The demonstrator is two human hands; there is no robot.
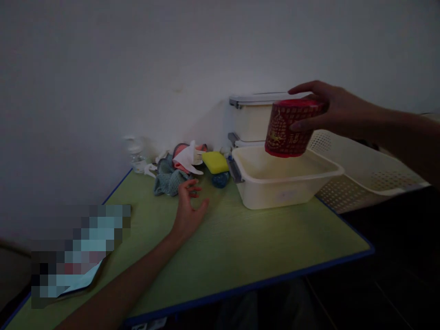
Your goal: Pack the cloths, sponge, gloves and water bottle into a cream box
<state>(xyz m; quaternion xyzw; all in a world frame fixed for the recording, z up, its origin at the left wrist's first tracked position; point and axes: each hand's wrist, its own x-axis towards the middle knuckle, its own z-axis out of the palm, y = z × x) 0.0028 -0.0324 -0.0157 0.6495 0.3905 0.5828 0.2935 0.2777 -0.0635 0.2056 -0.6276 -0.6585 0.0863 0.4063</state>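
Observation:
My right hand grips a red cylindrical canister with gold lettering, holding it in the air. Below it stands an open cream plastic bin with a grey latch on its left side. My left hand hovers over the table with fingers apart and curved, nothing in them. Just beyond that hand lie a grey-green cloth, a white and pink cloth bundle, and a yellow sponge resting on a dark blue item I cannot make out.
A lidded cream bin stands behind the open one, against the wall. To the right is a white perforated basket. A clear bottle stands at the back left of the green table. A blurred-out tablet-like device lies at left.

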